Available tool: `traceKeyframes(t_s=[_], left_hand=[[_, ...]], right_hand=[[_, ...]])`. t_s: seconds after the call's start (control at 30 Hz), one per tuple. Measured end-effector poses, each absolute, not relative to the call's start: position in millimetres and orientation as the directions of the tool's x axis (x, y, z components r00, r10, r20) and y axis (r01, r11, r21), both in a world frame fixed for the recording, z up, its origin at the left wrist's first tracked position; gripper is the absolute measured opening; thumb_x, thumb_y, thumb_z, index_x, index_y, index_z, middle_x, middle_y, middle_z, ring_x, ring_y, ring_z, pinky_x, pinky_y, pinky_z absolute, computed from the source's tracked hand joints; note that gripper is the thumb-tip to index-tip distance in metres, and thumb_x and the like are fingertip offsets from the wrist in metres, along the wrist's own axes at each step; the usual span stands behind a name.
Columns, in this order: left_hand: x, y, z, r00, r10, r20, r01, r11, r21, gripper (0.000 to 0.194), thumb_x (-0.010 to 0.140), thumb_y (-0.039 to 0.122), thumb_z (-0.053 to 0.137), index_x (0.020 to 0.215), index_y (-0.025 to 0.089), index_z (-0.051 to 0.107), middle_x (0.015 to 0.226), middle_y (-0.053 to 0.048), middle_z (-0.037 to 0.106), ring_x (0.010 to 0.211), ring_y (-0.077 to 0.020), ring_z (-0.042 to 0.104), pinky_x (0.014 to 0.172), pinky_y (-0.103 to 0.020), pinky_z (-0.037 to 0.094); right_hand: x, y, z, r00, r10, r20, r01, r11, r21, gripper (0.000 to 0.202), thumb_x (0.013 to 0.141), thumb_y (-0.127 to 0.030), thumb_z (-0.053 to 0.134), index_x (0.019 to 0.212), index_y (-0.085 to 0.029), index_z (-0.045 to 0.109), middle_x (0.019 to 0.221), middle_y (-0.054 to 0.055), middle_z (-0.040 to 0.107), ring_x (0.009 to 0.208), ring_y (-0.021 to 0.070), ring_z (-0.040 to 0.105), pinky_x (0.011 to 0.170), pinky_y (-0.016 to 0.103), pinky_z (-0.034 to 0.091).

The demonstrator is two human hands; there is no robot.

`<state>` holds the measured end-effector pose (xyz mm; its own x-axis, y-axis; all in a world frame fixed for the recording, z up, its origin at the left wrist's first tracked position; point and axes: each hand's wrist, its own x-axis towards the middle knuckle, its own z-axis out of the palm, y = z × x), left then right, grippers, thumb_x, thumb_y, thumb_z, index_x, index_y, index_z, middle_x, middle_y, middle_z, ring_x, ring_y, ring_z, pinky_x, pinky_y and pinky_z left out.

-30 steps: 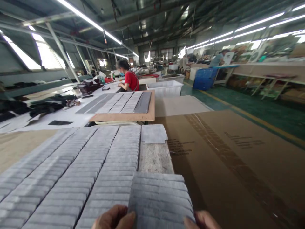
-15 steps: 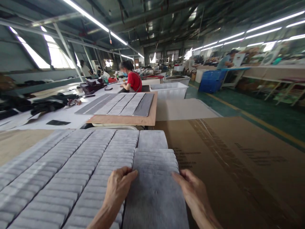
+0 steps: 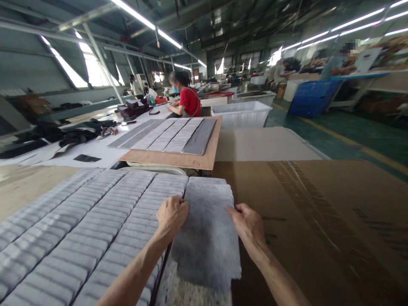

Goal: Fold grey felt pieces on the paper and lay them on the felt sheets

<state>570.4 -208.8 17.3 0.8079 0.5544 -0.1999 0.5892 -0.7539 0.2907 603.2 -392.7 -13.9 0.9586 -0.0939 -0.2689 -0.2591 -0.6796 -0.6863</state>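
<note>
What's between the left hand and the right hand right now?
Overlapping gray sheets lie between the left hand and the right hand; the head view shows this.

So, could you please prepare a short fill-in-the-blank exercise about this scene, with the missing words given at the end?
1. Between the left hand and the right hand, the flat pieces are ____ in colour.
2. The brown cardboard lies to the ____ of these pieces.
3. The nearest co-worker wears a ____ top.
4. A yellow line crosses the ____ floor.

Missing words: grey; right; red; green.
</note>
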Motion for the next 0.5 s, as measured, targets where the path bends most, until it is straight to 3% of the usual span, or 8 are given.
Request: traceKeyframes(t_s=[0.2,0.5], left_hand=[[584.9,-206.0,11.2,0.823,0.539,-0.183,0.566,-0.805,0.176,0.023,0.086,0.037,0.053,0.089,0.015,0.060,0.087,-0.003,0.063,0.084,-0.0164,0.060,0.076,-0.035,0.049],[595.0,-199.8,1.9,0.828,0.524,-0.197,0.548,-0.831,0.092,0.022,0.086,0.035,0.054,0.092,0.015,0.060,0.092,-0.004,0.063,0.086,-0.0165,0.060,0.076,-0.035,0.050]], right_hand=[[615.3,-386.8,-18.0,0.949,-0.098,-0.299,-0.266,-0.755,-0.599,0.027,0.087,-0.040,0.053,0.095,-0.015,0.060,0.091,0.003,0.060,0.086,0.0159,0.057,0.080,0.036,0.046],[624.0,-381.3,-20.5,0.946,-0.086,-0.312,-0.258,-0.784,-0.564,0.026,0.087,-0.040,0.054,0.096,-0.016,0.060,0.092,0.003,0.060,0.086,0.0158,0.057,0.079,0.035,0.047]])
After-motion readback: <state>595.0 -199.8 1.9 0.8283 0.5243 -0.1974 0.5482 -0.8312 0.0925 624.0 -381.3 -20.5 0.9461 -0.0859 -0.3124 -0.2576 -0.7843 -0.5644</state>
